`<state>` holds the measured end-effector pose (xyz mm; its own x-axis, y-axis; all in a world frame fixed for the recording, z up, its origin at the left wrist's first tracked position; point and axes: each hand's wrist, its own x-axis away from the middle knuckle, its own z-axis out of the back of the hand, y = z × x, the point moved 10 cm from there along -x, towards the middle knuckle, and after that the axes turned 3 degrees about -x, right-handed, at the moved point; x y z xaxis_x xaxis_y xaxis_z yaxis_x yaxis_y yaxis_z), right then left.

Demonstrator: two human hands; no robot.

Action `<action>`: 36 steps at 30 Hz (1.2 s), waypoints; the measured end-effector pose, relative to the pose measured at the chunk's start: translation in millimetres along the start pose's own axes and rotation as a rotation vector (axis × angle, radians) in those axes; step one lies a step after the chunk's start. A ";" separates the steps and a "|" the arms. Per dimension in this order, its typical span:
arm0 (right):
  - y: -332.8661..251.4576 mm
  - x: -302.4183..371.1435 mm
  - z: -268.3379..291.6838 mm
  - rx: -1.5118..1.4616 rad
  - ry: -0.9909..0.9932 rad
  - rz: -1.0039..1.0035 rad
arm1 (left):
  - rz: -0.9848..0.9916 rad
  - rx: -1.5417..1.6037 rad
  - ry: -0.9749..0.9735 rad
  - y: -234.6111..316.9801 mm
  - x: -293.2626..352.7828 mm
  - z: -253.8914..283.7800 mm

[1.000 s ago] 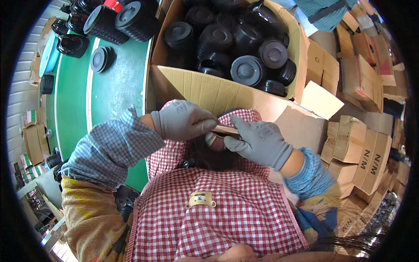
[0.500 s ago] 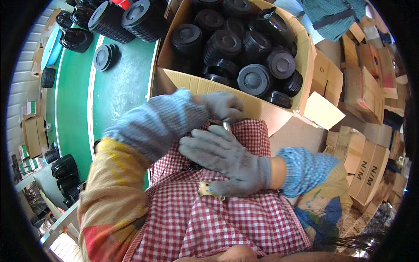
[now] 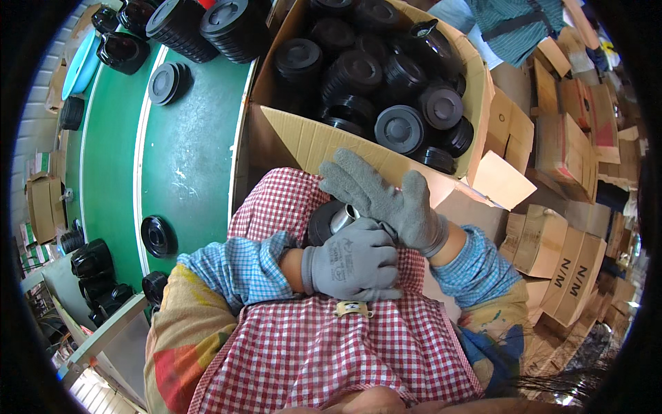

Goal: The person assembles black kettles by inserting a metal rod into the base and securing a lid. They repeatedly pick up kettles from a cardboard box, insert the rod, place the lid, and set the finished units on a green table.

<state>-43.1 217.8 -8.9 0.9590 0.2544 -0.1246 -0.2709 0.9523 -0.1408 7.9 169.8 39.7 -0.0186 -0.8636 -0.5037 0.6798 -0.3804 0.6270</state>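
Note:
My left hand (image 3: 352,262), in a grey glove, is closed in a fist over my lap. From its upper side sticks out a short shiny metal tube (image 3: 343,218), which the fist appears to grip; the rest is hidden. Under the tube and partly behind the fist lies a black round disc (image 3: 321,222), against my red-and-white checked apron (image 3: 283,200). My right hand (image 3: 386,196), also gloved in grey, is held just above and right of the left. Its fingers are stretched out and the thumb stands apart, with nothing seen in it.
Beyond my hands stands an open carton (image 3: 310,138) full of black lids (image 3: 400,130). A green belt (image 3: 193,159) on the left carries a black lid (image 3: 158,236), lid stacks (image 3: 169,83) and glossy black jugs (image 3: 121,52). Flattened and closed cartons (image 3: 565,276) are on the right.
My left hand has come down from the carton's edge to my lap, closed. The right hand has risen off the apron, fingers still stretched. A lid now shows on the belt.

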 end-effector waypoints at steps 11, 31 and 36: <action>40.5 -18.7 -54.9 -1.163 0.322 0.064 | -0.033 0.269 -0.004 -17.8 0.2 -1.5; 157.9 179.1 -55.2 -1.401 0.777 -1.019 | 0.445 -0.102 0.221 -63.8 126.0 119.8; 108.5 212.9 -62.5 -1.567 0.754 -1.251 | 0.042 -0.465 -0.607 21.6 145.1 7.5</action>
<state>126.6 364.7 -112.1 0.5426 -0.7123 0.4452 0.1082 -0.4663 -0.8780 14.4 33.9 -15.3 -0.2940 -0.9557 0.0141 0.9250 -0.2808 0.2560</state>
